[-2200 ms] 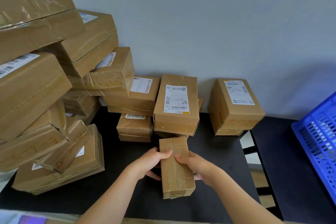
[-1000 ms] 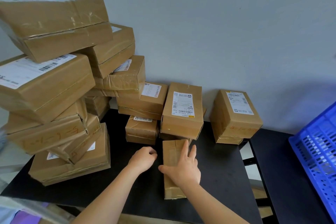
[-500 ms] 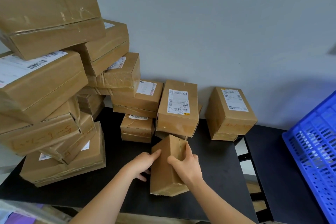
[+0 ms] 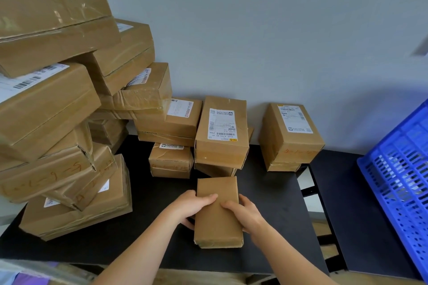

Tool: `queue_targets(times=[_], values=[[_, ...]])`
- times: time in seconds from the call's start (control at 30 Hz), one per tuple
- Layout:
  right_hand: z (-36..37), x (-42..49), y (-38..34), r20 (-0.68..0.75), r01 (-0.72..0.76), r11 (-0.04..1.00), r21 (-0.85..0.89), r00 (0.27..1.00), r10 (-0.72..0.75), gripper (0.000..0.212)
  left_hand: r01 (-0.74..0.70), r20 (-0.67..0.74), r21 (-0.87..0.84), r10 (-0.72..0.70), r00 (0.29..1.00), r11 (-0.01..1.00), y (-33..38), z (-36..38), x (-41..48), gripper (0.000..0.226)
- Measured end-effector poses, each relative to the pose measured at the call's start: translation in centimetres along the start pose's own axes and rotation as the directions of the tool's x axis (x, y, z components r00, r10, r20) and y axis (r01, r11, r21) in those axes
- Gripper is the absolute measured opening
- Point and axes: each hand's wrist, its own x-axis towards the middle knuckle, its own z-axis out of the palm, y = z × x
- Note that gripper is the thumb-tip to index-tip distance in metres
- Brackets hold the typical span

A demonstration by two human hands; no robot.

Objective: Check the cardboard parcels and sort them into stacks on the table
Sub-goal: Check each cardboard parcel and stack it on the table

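We are recording a black surface (image 4: 273,194) set against a grey wall and carrying taped cardboard parcels. On its left a tall pile (image 4: 46,111) of large parcels is leaning towards the middle, with several tilted against one another. At the right of the view a blue slotted crate (image 4: 398,183) is sitting on an adjoining dark surface; we cannot tell what it is holding. Against the wall in the middle, a labelled parcel (image 4: 221,152) is lying on top of lower ones. Apart to its right a pair of parcels (image 4: 289,152) is standing stacked.

Most upper faces are bearing white shipping labels with barcodes. On the labelled parcel we are reading "FUA" beside the barcode; the remaining print is too small. Orange handwriting is showing on several side faces, and we cannot read it reliably.

The small parcel (image 4: 217,222) is lying lengthwise near the front of the surface, just before the middle group. Its upper face is showing plain brown card under glossy tape, and its near corners are looking crushed. The left hand (image 4: 192,206) is gripping its left edge, thumb on top and fingers curled beneath. The right hand (image 4: 246,214) is gripping its right edge, thumb on top. We cannot tell whether the parcel is resting on the surface or lifted clear.
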Motion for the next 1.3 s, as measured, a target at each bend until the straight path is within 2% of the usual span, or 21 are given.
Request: queue_targets(times=[0.27,0.63,0.93,1.3], values=[[-0.6,0.5,-0.1,0.027,-0.005,0.996,-0.089,1.0,0.007,0.083,-0.003,-0.03,0.091,0.006,1.0,0.996,0.3,0.8,0.5,0.073],[-0.9,0.9,-0.3,0.043,-0.037,0.993,-0.116,0.998,0.042,0.064,-0.012,-0.014,0.14,0.014,1.0,0.99,0.5,0.8,1.0,0.071],[-1.1,0.8,-1.0,0.065,-0.047,0.982,-0.181,0.996,0.06,0.063,-0.006,-0.013,0.134,0.008,1.0,0.991,0.7,0.7,0.9,0.069],[-1.7,1.5,-1.0,0.109,-0.059,0.983,-0.176,0.991,0.079,0.064,0.005,-0.013,0.104,-0.003,1.0,0.995,1.2,0.8,0.4,0.066]])
